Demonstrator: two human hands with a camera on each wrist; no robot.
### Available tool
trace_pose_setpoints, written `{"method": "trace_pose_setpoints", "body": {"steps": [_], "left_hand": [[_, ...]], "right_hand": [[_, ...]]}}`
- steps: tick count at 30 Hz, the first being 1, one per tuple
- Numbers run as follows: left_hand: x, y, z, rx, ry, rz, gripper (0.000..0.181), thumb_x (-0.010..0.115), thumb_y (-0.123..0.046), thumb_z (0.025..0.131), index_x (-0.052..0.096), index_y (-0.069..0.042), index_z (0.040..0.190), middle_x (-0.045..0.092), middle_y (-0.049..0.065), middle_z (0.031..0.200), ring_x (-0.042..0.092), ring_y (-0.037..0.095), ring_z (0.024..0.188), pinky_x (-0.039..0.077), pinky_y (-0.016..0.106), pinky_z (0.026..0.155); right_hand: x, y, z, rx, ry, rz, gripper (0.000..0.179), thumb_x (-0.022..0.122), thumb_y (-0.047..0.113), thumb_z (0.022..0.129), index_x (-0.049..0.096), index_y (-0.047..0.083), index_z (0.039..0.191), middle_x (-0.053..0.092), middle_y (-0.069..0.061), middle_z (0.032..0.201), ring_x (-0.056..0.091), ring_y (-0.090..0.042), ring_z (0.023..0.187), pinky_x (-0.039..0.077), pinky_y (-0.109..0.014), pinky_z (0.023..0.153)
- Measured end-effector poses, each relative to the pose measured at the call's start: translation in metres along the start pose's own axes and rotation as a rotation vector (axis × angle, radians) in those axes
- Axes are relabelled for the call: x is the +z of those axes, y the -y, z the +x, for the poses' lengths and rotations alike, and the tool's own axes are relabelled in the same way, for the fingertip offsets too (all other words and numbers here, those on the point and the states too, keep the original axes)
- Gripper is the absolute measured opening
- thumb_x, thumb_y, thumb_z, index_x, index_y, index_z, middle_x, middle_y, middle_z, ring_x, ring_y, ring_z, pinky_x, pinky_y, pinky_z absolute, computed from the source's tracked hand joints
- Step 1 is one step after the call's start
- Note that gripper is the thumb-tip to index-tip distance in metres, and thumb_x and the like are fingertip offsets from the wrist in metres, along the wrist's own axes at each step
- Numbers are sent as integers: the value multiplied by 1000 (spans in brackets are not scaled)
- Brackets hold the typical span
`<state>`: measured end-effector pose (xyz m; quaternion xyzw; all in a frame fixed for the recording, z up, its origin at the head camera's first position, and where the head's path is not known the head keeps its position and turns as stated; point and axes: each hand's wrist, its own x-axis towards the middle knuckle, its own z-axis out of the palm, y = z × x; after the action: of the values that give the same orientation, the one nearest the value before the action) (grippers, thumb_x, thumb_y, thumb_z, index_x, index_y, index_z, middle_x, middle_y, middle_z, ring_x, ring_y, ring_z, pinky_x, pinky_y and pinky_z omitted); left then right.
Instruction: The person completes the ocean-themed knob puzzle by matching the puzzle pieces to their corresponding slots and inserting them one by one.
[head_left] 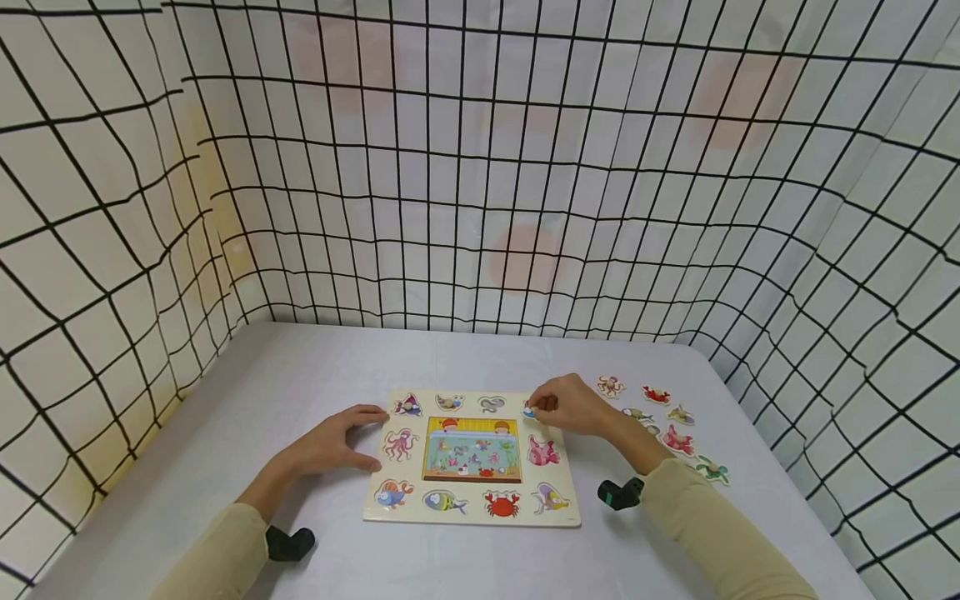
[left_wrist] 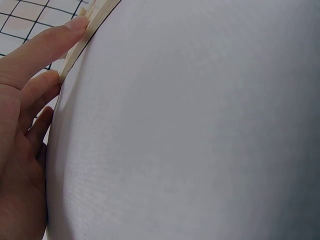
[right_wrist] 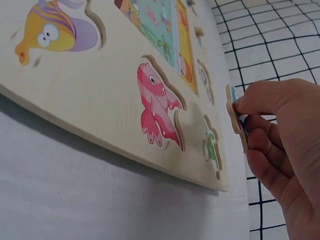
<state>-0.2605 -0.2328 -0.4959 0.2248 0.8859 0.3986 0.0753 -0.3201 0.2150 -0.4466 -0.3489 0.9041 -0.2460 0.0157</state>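
One pale, rectangular wooden board [head_left: 476, 487] lies on the white table [head_left: 450, 567], four painted sea animals [head_left: 501, 505] along its near side. The left hand [head_left: 330, 442], fingers apart and gripping nothing, touches its left edge. Rightward lie seven visible loose, flat, painted wooden pieces [head_left: 677, 440]. Over the board's far right corner, the right hand [head_left: 567, 406] pinches one small blue-and-white wooden piece [head_left: 529, 412].

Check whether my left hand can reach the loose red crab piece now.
Probably not: the puzzle board and right hand lie between the left hand, at the board's left edge, and the loose red crab piece.
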Motion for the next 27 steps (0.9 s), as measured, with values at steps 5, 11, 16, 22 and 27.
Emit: {"method": "trace_pose_setpoints", "body": {"steps": [5,11,16,22,27], "left_hand": [[1,-1,0,-15,2,-4,85,91,-39,76,57,-7,147,46,18,155,31,47,147,19,71,117],[0,-1,1,-20,7,3,85,91,-39,77,57,-6,147,45,18,155,31,47,147,18,70,117],[-1,-3,1,-15,5,10,85,91,-39,77,57,-6,147,45,18,156,30,48,147,18,71,117],[-1,-5,1,-29,8,12,84,91,-38,77,57,-7,148,44,18,156,30,48,147,18,71,117],[-2,-5,0,-32,7,16,84,91,-38,78,57,-7,148,45,18,156,29,48,147,18,71,117]], "right_hand": [[0,8,-2,-19,15,6,12,75,11,91,80,9,102,67,11,85,56,-9,74,54,-26,68],[4,14,0,-67,25,-15,11,76,12,93,80,10,102,67,13,86,56,-6,75,54,-25,69],[7,21,5,-102,32,-17,11,76,13,93,81,11,102,68,13,87,58,-5,76,55,-25,71],[11,31,10,-133,53,4,9,76,13,93,80,11,101,68,13,87,60,-5,77,57,-24,73],[17,36,15,-152,74,32,10,75,12,93,80,11,101,68,14,87,60,-4,77,57,-24,73]]}}
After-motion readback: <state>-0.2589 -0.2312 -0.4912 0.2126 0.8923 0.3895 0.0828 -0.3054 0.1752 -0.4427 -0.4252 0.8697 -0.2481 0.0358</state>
